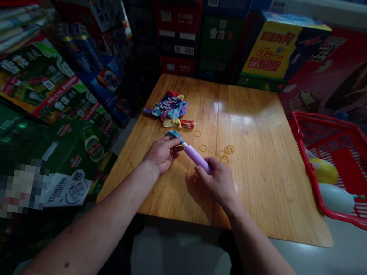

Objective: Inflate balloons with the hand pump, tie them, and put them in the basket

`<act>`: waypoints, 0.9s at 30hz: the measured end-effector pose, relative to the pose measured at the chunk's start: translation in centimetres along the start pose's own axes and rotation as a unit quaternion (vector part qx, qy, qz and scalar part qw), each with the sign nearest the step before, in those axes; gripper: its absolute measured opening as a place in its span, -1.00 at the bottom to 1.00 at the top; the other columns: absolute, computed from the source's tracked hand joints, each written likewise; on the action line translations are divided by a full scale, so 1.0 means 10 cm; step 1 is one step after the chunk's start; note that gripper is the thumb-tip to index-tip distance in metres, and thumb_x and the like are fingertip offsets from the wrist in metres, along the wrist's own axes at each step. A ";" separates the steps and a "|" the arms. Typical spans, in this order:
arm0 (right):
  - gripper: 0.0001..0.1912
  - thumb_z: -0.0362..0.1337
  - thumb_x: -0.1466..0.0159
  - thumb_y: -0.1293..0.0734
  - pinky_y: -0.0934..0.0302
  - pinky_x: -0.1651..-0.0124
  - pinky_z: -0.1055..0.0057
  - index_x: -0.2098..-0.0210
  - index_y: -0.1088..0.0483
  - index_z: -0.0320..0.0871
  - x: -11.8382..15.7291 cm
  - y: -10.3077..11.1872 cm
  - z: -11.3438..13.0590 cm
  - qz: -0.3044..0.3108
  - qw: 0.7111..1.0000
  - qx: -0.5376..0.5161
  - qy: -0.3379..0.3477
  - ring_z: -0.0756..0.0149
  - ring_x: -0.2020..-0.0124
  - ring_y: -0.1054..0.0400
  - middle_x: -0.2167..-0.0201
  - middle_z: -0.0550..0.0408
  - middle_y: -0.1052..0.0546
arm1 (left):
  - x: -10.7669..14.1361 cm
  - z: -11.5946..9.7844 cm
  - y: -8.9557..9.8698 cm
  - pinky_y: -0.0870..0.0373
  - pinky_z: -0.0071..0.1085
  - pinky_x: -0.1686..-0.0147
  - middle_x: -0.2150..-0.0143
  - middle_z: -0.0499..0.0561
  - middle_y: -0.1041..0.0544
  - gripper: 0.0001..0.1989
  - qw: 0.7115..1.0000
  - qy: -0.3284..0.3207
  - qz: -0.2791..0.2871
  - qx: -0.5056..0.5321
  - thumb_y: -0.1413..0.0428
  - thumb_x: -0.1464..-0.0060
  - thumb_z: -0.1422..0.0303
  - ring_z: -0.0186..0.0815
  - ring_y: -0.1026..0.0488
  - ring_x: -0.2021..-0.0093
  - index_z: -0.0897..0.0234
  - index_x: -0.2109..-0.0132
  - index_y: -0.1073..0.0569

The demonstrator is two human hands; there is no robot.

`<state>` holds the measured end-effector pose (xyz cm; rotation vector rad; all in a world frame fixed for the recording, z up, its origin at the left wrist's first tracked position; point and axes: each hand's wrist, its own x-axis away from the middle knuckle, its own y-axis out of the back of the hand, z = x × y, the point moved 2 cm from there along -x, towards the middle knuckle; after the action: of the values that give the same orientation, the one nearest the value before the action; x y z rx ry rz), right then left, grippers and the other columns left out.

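My left hand [162, 154] pinches a blue balloon [173, 134] between thumb and fingers, at the tip of a purple hand pump [197, 158]. The pump's white nozzle points up and left, towards the balloon's neck. Wrapped round the pump's other end is my right hand [217, 179]. Behind my left hand lies a pile of flat, colourful balloons [170, 109] on the wooden table [260, 146]. Several yellow rubber bands [228, 150] are scattered just beyond the pump.
A red basket [350, 219] at the table's right holds a yellow balloon [323, 170] and a pale blue balloon [336, 198], both inflated. Stacked cartons [220, 44] stand behind the table; green beer cartons [64, 145] line the left side.
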<state>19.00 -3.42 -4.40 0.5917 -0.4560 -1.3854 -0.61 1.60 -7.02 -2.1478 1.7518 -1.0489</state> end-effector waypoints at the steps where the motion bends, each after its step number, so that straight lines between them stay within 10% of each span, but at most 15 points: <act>1: -0.82 -0.18 -0.24 -0.35 -0.08 0.39 0.36 0.23 -0.52 -0.12 0.00 0.00 0.01 0.001 1.000 0.005 -0.003 0.27 0.46 -0.36 0.46 0.07 -0.52 | 0.00 0.01 0.00 -0.24 -0.59 0.53 0.35 -0.06 -0.57 -0.73 1.000 0.004 0.002 0.002 -0.40 0.15 0.46 -0.43 -0.53 0.41 0.30 0.27 -0.51; 27: -0.75 -0.10 -0.27 -0.33 -0.05 0.44 0.40 0.29 -0.50 -0.16 0.04 0.05 0.03 0.018 0.999 -0.030 -0.019 0.35 0.50 -0.27 0.52 0.15 -0.44 | 0.22 -0.01 -0.11 -0.21 -0.52 0.50 0.31 -0.03 -0.54 -0.72 0.991 0.083 0.088 -0.060 -0.40 0.11 0.37 -0.39 -0.50 0.35 0.33 0.24 -0.53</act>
<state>19.21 -3.78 -3.87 0.5064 -0.4518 -1.3742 0.28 -0.02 -5.47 -1.9747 2.0856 -1.1302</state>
